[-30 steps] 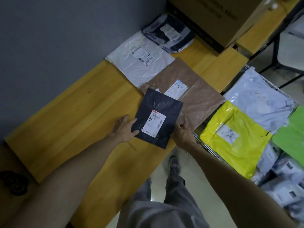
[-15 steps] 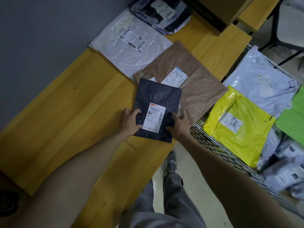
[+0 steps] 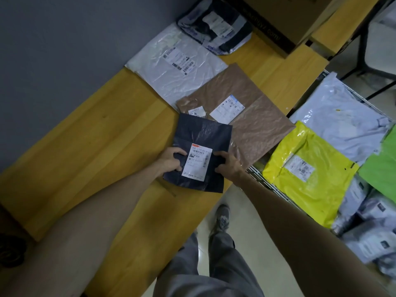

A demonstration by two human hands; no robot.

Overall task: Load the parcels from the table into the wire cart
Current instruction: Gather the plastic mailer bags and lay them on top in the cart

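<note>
1. the task looked partly done: the wire cart, standing against the right side of the counter, already held a yellow parcel, a pale grey parcel, a green parcel and a heap of smaller grey parcels nearer the person.
2. the one being handled was the dark parcel, a flat soft mailer with a white label facing up. it was at the counter's near edge, not yet in the cart; its far edge overlapped the brown parcel and its near corner hung past the counter's edge.
3. the left hand gripped its left edge with fingers curled over the top. the right hand gripped its right edge the same way. the hands were apart, the label between them, both clamped on this one parcel.
4. whether it was lifted clear or resting on the counter could not be told.
5. on the counter beyond it lay the brown parcel, the white parcel by the wall, and a striped parcel at the far end beside a cardboard box.
6. by that count, four parcels were left to load, the dark one first; it needed carrying to the right, over the cart's rim.
</note>
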